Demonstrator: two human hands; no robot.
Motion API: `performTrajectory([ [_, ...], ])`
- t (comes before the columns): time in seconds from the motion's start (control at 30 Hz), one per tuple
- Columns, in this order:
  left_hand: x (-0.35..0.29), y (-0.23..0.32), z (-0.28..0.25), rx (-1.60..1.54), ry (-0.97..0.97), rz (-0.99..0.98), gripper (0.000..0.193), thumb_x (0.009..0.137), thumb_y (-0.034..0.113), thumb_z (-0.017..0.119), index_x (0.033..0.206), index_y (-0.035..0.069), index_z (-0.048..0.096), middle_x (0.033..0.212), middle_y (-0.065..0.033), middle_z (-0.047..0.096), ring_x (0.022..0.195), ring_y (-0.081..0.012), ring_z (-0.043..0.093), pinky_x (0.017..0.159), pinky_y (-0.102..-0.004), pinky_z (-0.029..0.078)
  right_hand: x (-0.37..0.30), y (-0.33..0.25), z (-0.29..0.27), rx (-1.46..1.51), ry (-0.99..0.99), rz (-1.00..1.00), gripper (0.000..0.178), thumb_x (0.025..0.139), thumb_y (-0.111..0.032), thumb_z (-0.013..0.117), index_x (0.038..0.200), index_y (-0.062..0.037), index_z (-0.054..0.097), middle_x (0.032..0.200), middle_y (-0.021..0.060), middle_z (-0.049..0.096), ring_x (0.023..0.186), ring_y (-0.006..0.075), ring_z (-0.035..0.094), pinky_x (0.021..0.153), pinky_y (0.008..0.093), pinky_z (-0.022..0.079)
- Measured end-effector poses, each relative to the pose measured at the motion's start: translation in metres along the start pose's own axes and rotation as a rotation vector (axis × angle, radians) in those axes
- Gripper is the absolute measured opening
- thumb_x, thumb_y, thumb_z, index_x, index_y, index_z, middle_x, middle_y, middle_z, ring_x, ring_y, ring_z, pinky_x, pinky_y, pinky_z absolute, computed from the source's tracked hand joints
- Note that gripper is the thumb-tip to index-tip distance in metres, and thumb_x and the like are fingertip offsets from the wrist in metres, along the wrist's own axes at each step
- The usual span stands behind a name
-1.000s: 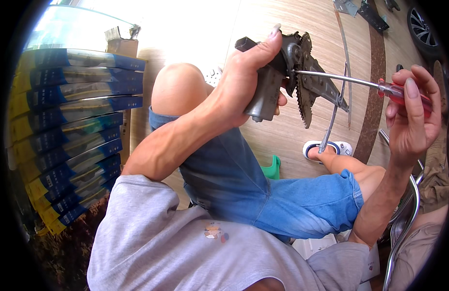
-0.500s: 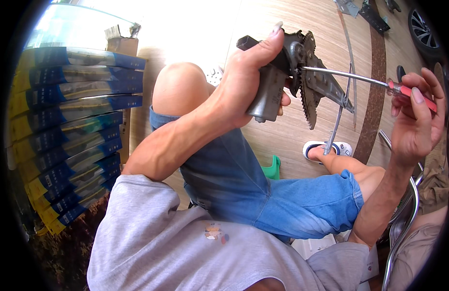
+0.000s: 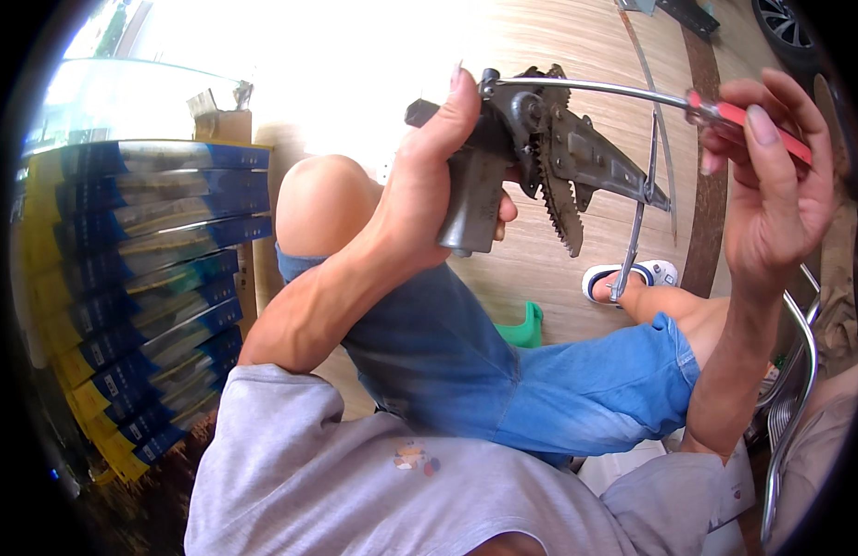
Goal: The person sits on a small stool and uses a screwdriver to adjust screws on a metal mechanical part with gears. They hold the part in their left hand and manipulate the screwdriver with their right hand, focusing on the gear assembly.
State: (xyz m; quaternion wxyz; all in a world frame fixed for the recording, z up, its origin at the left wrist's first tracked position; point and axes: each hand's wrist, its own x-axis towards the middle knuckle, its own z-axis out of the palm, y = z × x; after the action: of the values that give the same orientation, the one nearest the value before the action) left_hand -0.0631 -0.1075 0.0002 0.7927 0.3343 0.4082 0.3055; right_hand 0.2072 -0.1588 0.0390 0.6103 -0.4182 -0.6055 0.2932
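Note:
My left hand (image 3: pixel 419 171) is closed around the dark cylindrical motor (image 3: pixel 473 195) of a window regulator, thumb pointing up along its housing. The regulator's toothed gear plate (image 3: pixel 560 199) hangs to the right of the motor, and its tapering metal arm (image 3: pixel 600 157) reaches right to thin linkage bars (image 3: pixel 640 222). Between the thumb and fingers of my right hand (image 3: pixel 772 199) is the red handle of a screwdriver (image 3: pixel 755 128). Its long shaft lies nearly level across the top of the gear, the tip at a small dark bolt-like part (image 3: pixel 489 82) on the housing's top.
Blue and yellow boxes (image 3: pixel 178 190) are stacked at left beside a cardboard box (image 3: pixel 227 126). Below the regulator are a green plastic stool (image 3: pixel 526 326) and a white shoe (image 3: pixel 663 272). Metal tubing (image 3: pixel 788 408) stands at right; a car wheel (image 3: pixel 783 23) shows far right.
The screwdriver tip has moved from beside the gear up to the top of the housing. In the picture, the regulator and both hands sit further left, with the view itself slightly shifted.

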Motion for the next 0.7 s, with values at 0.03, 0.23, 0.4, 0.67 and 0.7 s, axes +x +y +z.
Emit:
performTrajectory([
  [0.03, -0.001, 0.000, -0.005, 0.019, -0.033, -0.028, 0.077, 0.097, 0.072, 0.041, 0.113, 0.001, 0.065, 0.087, -0.0129, 0.066, 0.053, -0.0136, 0.060, 0.046, -0.0257, 0.053, -0.001, -0.001, 0.000, -0.036, 0.033, 0.074, 0.037, 0.102, -0.007, 0.053, 0.136, 0.0047, 0.050, 0.118, 0.0186, 0.067, 0.085, 0.0175, 0.069, 0.070, 0.0276, 0.053],
  [0.23, 0.000, -0.002, 0.000, 0.053, -0.018, -0.034, 0.077, 0.097, 0.072, 0.041, 0.114, 0.001, 0.066, 0.087, -0.0127, 0.066, 0.052, -0.0137, 0.060, 0.045, -0.0257, 0.052, 0.000, 0.000, -0.004, -0.031, 0.039, 0.148, 0.037, 0.101, -0.008, 0.053, 0.136, 0.0056, 0.050, 0.117, 0.0180, 0.067, 0.084, 0.0174, 0.070, 0.069, 0.0271, 0.053],
  [0.4, 0.000, -0.002, 0.002, 0.075, -0.016, -0.023, 0.077, 0.097, 0.072, 0.041, 0.114, 0.001, 0.066, 0.087, -0.0135, 0.066, 0.053, -0.0139, 0.061, 0.045, -0.0261, 0.052, 0.000, 0.001, -0.006, -0.068, 0.046, 0.133, 0.037, 0.101, -0.009, 0.053, 0.135, 0.0061, 0.050, 0.117, 0.0177, 0.068, 0.083, 0.0170, 0.069, 0.068, 0.0271, 0.052],
  [0.67, -0.005, 0.000, 0.001, 0.097, 0.022, -0.011, 0.075, 0.099, 0.069, 0.041, 0.114, 0.000, 0.065, 0.086, -0.0143, 0.066, 0.054, -0.0142, 0.062, 0.045, -0.0277, 0.053, 0.001, 0.002, -0.011, -0.120, 0.006, 0.115, 0.037, 0.102, -0.010, 0.052, 0.135, 0.0064, 0.050, 0.117, 0.0182, 0.067, 0.084, 0.0171, 0.069, 0.069, 0.0269, 0.052],
  [0.7, -0.004, -0.001, 0.000, 0.102, 0.010, -0.004, 0.075, 0.099, 0.068, 0.041, 0.114, 0.000, 0.065, 0.086, -0.0142, 0.066, 0.054, -0.0143, 0.062, 0.044, -0.0278, 0.053, 0.001, 0.002, -0.010, -0.115, 0.007, 0.113, 0.037, 0.102, -0.010, 0.052, 0.135, 0.0064, 0.050, 0.117, 0.0183, 0.067, 0.084, 0.0172, 0.069, 0.069, 0.0269, 0.052],
])
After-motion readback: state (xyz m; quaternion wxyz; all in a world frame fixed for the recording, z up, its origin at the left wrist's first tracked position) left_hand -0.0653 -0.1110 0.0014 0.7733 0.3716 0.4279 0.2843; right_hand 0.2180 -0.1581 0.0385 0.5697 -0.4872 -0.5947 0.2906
